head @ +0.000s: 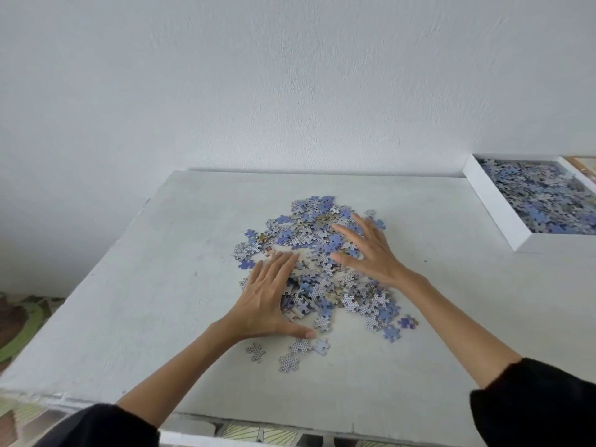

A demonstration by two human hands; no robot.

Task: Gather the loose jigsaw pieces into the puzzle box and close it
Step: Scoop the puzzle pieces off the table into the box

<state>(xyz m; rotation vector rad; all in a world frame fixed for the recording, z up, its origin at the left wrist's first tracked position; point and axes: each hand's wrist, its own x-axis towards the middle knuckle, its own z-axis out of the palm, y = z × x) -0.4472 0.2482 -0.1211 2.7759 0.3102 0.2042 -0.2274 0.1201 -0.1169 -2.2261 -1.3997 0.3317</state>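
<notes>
A heap of loose blue and grey jigsaw pieces (309,233) lies in the middle of the white table (145,285). My left hand (269,295) rests flat on the heap's left side, fingers straight and thumb spread toward the near edge. My right hand (367,250) lies flat on the heap's right side, fingers spread. Three stray pieces (290,351) sit apart, just in front of my left thumb. The white puzzle box (496,208) stands open at the far right of the table, with many pieces inside it.
A white wall rises directly behind the table. The table's left edge drops to a patterned floor (22,321). A brown-framed object (583,164) shows just beyond the box at the right border. The box lid is not in view.
</notes>
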